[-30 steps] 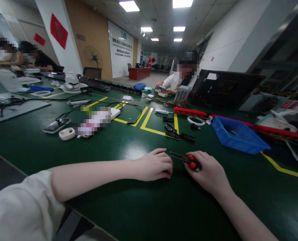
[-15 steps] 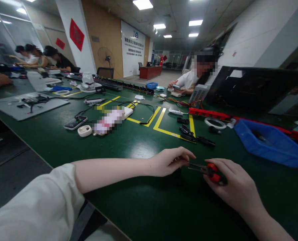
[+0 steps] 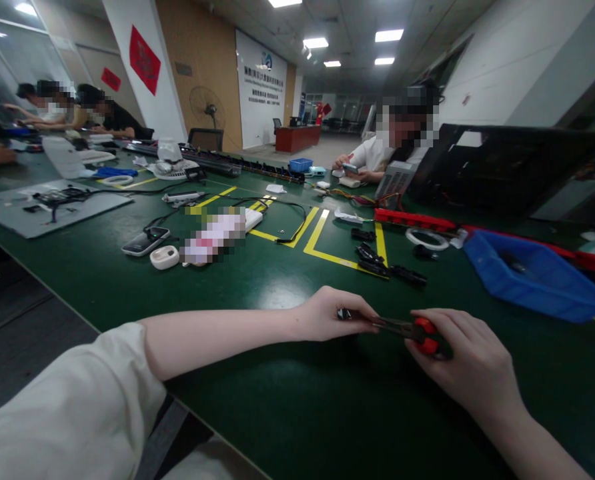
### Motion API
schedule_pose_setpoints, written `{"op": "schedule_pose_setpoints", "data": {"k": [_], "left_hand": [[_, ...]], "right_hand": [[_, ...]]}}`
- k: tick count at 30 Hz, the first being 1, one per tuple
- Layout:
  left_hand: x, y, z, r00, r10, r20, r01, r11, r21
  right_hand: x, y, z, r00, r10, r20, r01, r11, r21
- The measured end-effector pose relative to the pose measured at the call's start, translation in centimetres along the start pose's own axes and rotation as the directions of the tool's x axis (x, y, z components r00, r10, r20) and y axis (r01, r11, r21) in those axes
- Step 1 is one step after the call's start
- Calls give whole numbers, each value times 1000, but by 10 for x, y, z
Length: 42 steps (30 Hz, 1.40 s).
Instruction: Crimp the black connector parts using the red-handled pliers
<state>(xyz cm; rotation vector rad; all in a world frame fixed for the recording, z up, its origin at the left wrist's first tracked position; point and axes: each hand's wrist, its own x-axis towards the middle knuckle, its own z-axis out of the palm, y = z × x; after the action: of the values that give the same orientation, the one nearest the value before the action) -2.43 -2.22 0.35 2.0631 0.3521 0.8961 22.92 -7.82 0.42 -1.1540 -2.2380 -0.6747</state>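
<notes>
My right hand (image 3: 470, 357) is wrapped around the red handles of needle-nose pliers (image 3: 400, 327), whose jaws point left. The tips of the jaws reach the fingertips of my left hand (image 3: 327, 315), and those fingers are closed in a pinch. A small black piece (image 3: 344, 313) with a light glint shows between the left thumb and fingers; most of it is hidden. Beyond my hands lie several black plastic parts (image 3: 370, 257) beside the yellow tape marks (image 3: 327, 257) on the green table (image 3: 257, 393).
A blue bin (image 3: 537, 280) stands at the right, near a white cable coil (image 3: 427, 239) and a red strip (image 3: 415, 220). At the left are a phone (image 3: 212, 237), a white case (image 3: 165, 257) and a grey device (image 3: 146, 241). A person (image 3: 367, 160) sits across the table.
My left fingers have closed, and the small black piece now shows between them. The pliers' tips have come to the left fingertips. The view has shifted slightly.
</notes>
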Motion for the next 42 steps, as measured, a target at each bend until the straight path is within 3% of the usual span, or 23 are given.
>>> {"op": "schedule_pose_setpoints", "data": {"k": [11,18,29,36,42], "left_hand": [[-2,0,1,991,-130,-37,123,980,-154],[-3,-1,2,999,-31,-39,29,998,-48],[0,-2,-6,999,4,36,-7,998,65],[2,-18,-24,975,-101,199,11,911,412],[2,-15,-24,966,-130,223,34,921,389]], "right_hand": [[1,-2,-1,994,62,88,-68,996,62],[4,-7,-4,988,62,145,-77,992,101],[4,-10,-6,974,131,184,-156,980,127],[4,-11,-6,957,204,208,-234,963,131],[6,-14,-9,950,229,213,-259,957,128]]}}
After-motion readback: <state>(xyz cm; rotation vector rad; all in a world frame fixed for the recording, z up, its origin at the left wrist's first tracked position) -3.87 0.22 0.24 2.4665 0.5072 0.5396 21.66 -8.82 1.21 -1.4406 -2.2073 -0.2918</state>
